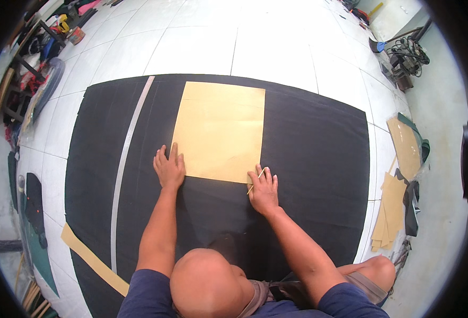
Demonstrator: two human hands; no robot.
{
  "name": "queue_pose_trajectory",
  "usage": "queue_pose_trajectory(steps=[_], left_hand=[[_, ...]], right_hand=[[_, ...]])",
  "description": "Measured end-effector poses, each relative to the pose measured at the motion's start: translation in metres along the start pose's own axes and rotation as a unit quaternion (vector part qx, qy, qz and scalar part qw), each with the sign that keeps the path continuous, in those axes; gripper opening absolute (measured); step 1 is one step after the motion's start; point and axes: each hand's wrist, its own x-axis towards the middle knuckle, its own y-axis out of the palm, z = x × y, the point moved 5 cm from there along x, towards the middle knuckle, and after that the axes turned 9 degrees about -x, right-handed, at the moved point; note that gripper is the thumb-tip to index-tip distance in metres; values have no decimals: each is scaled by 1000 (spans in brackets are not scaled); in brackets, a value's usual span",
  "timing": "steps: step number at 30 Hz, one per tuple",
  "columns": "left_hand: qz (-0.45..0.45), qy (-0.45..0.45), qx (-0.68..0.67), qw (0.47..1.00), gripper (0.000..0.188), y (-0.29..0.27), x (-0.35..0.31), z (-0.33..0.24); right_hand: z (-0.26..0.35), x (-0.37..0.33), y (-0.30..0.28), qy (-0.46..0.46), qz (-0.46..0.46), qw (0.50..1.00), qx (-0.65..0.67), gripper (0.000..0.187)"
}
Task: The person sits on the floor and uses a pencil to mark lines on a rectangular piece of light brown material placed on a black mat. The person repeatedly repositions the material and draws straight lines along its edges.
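Observation:
A tan rectangular paper sheet (pixel 222 131) lies flat on a large black cloth (pixel 318 175) spread over the floor. My left hand (pixel 170 167) rests at the sheet's lower left corner, fingers stretched out and lying flat, partly on the paper and partly on the cloth. At the lower right corner, my right hand (pixel 264 192) touches the sheet's edge. A thin yellow stick, like a pencil (pixel 250 190), is held among the right hand's fingers, which hide its middle part. Left of the sheet, a long metal ruler (pixel 126 143) lies lengthwise on the cloth.
A tan paper strip (pixel 93 258) crosses the cloth's lower left edge. Tan paper pieces (pixel 388 212) and dark scraps lie along the right wall. Cluttered materials (pixel 38 69) line the left side. White floor tiles (pixel 202 47) surround the cloth. A cabled machine (pixel 406 58) stands far right.

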Motion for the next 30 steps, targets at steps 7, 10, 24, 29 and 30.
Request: queue_pose_trajectory(steps=[7,10,24,29,30], left_hand=[[-17,12,16,1000,51,1,-1,-1],[-14,11,15,1000,51,2,-1,-3],[-10,6,21,1000,58,1,0,-1],[-9,2,28,1000,60,1,-1,0],[-14,2,31,999,60,1,-1,2]], right_hand=[[-5,-2,-7,-29,-21,999,22,51],[-13,-8,-8,-34,-51,997,43,52],[-28,-20,-9,-30,-95,994,52,47],[-27,-23,-4,-39,-102,993,48,46],[-25,-23,-3,-42,-104,992,48,46]])
